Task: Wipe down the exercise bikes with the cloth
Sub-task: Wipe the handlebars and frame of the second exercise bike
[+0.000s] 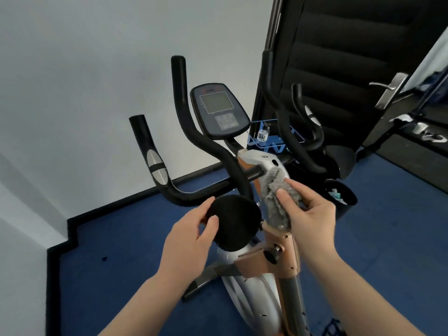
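An exercise bike (254,294) with a silver and copper frame stands in front of me on blue carpet. Its console (219,110) sits up between black handlebars (194,132). My right hand (312,214) is shut on a fluffy grey cloth (276,192), which lies against the silver frame just below the handlebar post. My left hand (191,236) grips the edge of a round black pad (235,221) at the handlebar's near end. The cloth hides part of the frame under it.
A white wall runs along the left and back. A black padded panel (339,57) and a door with a metal handle (390,90) stand at the right. A blue wire holder (266,139) and a black bin (339,195) lie behind the bike.
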Tool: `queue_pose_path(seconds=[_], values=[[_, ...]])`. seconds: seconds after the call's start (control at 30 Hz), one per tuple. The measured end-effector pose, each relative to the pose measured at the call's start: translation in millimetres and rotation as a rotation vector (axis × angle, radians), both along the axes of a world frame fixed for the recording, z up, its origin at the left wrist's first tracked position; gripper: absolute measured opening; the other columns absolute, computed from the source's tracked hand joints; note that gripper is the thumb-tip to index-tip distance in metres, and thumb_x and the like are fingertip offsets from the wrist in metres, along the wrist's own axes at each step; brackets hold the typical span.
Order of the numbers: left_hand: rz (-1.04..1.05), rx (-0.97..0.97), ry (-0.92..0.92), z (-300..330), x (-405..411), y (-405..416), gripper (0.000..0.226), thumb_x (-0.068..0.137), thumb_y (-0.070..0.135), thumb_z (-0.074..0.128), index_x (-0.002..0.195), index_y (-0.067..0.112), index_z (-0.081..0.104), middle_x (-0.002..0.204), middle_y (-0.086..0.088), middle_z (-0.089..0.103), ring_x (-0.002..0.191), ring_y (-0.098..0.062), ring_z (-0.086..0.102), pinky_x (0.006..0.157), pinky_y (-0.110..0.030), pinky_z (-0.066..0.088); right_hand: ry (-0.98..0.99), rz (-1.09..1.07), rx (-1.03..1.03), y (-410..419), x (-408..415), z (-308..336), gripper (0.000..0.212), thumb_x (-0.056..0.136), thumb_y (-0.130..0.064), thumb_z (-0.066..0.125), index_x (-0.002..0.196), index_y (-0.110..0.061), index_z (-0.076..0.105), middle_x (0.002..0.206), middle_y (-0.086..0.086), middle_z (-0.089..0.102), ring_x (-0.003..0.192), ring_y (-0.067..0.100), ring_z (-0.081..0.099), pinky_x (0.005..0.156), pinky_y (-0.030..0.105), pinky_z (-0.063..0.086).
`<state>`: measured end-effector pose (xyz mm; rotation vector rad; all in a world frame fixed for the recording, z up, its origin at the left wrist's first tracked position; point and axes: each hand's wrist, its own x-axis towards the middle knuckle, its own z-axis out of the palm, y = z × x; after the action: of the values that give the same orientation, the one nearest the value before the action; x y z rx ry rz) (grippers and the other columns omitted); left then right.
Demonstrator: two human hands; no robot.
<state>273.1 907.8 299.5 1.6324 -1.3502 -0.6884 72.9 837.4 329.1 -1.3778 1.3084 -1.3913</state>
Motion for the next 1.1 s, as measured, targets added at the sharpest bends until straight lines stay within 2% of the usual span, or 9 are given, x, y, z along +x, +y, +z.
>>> queue_pose_path(seconds=[0.17,0.3,0.4,0.47,0.63,0.8,0.93,1.0,1.1], values=[[-0.028,-0.069,-0.131,9,4,-3,0.04,0.086,0.039,0.05,0.126,0.041,0.05,0.113,0.028,0.053,0.109,0.006,0.048,0.081,-0.014,0.04,0.302,0.187,-0.072,-18,24,-8,0.032,0.075,-0.006,0.076,0.098,-0.028,0.073,0.103,-0.011,0.069,0.098,-0.004,0.062,0.089,0.02,0.051],[0.027,-0.153,-0.201,15,9,-13,0.041,0.077,0.029,0.065,0.117,0.034,0.058,0.111,0.023,0.054,0.108,0.003,0.05,0.086,-0.013,0.038,0.291,0.161,-0.156,-21,20,-26,0.039,0.072,-0.003,0.078,0.099,-0.031,0.072,0.108,-0.011,0.068,0.107,0.0,0.06,0.091,0.018,0.047],[0.053,-0.187,-0.273,25,11,-28,0.043,0.074,0.021,0.071,0.115,0.026,0.062,0.109,0.016,0.06,0.105,-0.004,0.054,0.094,-0.028,0.042,0.294,0.144,-0.191,-25,25,-33,0.042,0.07,-0.003,0.08,0.099,-0.032,0.072,0.11,-0.011,0.067,0.111,0.005,0.058,0.096,0.026,0.045],[0.055,-0.177,-0.324,31,15,-40,0.047,0.071,0.022,0.074,0.116,0.026,0.062,0.109,0.015,0.062,0.106,-0.008,0.055,0.097,-0.032,0.04,0.337,0.164,-0.278,-35,29,-32,0.04,0.069,-0.006,0.081,0.1,-0.029,0.071,0.109,-0.013,0.066,0.108,0.005,0.059,0.094,0.02,0.045],[0.024,-0.071,-0.345,35,14,-58,0.048,0.071,0.051,0.067,0.116,0.035,0.058,0.109,0.025,0.057,0.106,0.002,0.047,0.098,-0.025,0.036,0.464,0.244,-0.457,-76,40,-21,0.032,0.07,-0.005,0.082,0.099,-0.015,0.073,0.103,-0.006,0.068,0.098,0.01,0.06,0.088,0.019,0.045],[0.105,-0.02,-0.37,37,7,-70,0.055,0.07,0.071,0.048,0.113,0.038,0.058,0.108,0.028,0.056,0.106,0.007,0.046,0.095,-0.022,0.035,0.496,0.339,-0.503,-124,84,15,0.03,0.071,-0.01,0.079,0.099,-0.019,0.072,0.096,-0.02,0.063,0.093,0.012,0.059,0.085,0.025,0.048],[0.211,-0.016,-0.384,44,7,-83,0.041,0.084,0.058,0.046,0.114,0.033,0.06,0.109,0.024,0.058,0.108,0.001,0.049,0.098,-0.028,0.036,0.499,0.448,-0.479,-129,69,15,0.031,0.071,-0.013,0.08,0.098,-0.026,0.071,0.095,-0.032,0.059,0.094,0.008,0.06,0.088,0.015,0.043],[0.266,-0.025,-0.375,48,9,-88,0.032,0.087,0.047,0.051,0.113,0.031,0.061,0.108,0.023,0.058,0.104,-0.001,0.05,0.097,-0.031,0.039,0.457,0.48,-0.471,-124,53,6,0.031,0.07,-0.01,0.081,0.097,-0.021,0.071,0.098,-0.023,0.064,0.095,0.01,0.062,0.089,0.022,0.046],[0.359,-0.064,-0.369,48,12,-92,0.027,0.087,0.038,0.054,0.112,0.031,0.063,0.104,0.029,0.053,0.092,0.004,0.051,0.087,-0.019,0.038,0.452,0.496,-0.516,-126,49,3,0.032,0.068,-0.005,0.083,0.096,-0.017,0.072,0.099,-0.012,0.068,0.094,0.011,0.062,0.084,0.027,0.048]])
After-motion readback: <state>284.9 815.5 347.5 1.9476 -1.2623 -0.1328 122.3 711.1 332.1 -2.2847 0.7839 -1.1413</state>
